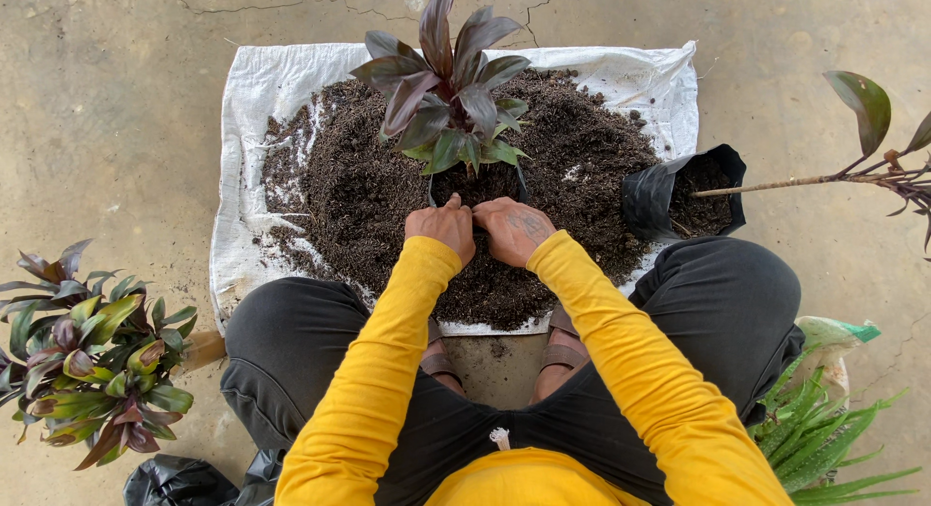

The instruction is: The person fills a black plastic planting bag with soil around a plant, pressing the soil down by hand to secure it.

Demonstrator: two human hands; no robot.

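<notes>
Covering cracked concrete floor (116, 128): soil-strewn white sack (252, 89)

Soft, even daylight is lighting the whole scene; it is looking overcast or shaded, with no clear direction. The concrete floor (126, 128) is reading mid-bright with no hard shadows. Only faint, diffuse shading is sitting under the knees and beneath the purple-leaved plant (448, 89) at the mat's far edge. The white woven mat (281, 89) is running close to overexposure at its far corners but is keeping its texture. The soil pile (369, 196) is going dark, though grain is showing. Focus is holding sharp throughout, with no motion blur. The wide lens is bowing the mat's edges slightly. The yellow sleeves (388, 370) are looking saturated, not clipped.
</notes>
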